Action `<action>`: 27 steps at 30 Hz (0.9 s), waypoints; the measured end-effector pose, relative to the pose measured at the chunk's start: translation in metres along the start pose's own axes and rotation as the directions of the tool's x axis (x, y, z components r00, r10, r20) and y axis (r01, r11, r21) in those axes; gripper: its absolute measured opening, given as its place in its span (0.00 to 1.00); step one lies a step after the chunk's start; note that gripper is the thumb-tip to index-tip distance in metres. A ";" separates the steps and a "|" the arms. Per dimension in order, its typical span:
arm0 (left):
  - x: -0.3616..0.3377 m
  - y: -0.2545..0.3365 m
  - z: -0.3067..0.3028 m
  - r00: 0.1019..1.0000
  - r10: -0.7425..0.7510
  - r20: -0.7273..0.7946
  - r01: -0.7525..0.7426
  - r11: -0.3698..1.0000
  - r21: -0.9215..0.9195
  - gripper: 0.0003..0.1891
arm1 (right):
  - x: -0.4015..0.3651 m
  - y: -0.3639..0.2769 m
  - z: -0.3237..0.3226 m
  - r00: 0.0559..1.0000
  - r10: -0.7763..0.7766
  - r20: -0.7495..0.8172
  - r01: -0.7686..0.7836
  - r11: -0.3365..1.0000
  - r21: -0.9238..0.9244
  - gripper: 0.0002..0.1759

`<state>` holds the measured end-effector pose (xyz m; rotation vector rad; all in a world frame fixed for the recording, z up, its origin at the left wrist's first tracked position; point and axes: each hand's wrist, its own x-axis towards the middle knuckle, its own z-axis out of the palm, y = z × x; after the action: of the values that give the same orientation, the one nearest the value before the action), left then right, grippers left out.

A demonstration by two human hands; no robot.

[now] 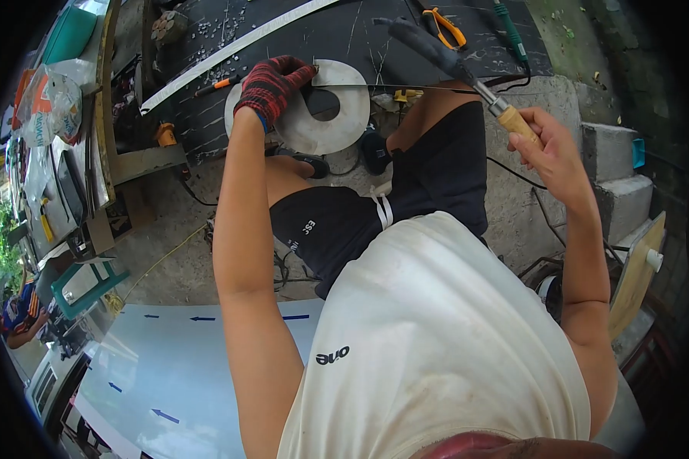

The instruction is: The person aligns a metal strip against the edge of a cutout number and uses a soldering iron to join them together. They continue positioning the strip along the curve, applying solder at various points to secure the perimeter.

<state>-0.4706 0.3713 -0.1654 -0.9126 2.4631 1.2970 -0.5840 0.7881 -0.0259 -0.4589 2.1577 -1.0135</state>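
Note:
My left hand (274,86), in a red and black knit glove, is closed with its fingertips pinched at a flat grey metal letter-like shape (344,135), which has a round opening and overhangs the table's near edge. A thin wire or strip (390,86) runs rightward from near those fingertips. Bare, my right hand (547,149) is wrapped round the wooden handle of what looks like a large soldering iron (429,47). Its dark, thick head points up and left, raised in front of the table. The glove hides part of the metal shape.
On the black marbled table (283,34) lie a long white strip (230,57), an orange-handled tool (216,86), orange-handled pliers (444,29), a green-handled iron (511,32) and many small bits. A cluttered bench (103,99) stands left, concrete blocks (620,172) right.

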 end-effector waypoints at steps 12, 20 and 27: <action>0.002 0.001 -0.003 0.998 -0.036 0.044 0.033 0.997 0.073 0.22 | 0.012 -0.049 0.048 1.000 -0.022 0.020 0.027 0.941 -0.338 0.20; -0.001 0.005 -0.001 0.999 0.004 0.035 -0.004 1.000 -0.007 0.15 | 0.021 -0.053 0.053 0.968 -0.218 0.123 0.250 0.883 -0.397 0.15; -0.004 0.007 -0.003 0.999 -0.024 0.036 0.025 0.999 -0.036 0.17 | 0.023 -0.048 0.060 0.964 -0.224 0.144 0.261 0.904 -0.339 0.15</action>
<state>-0.4716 0.3735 -0.1567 -0.9180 2.4016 1.3425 -0.5551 0.7131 -0.0258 -0.9520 2.2330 -0.7030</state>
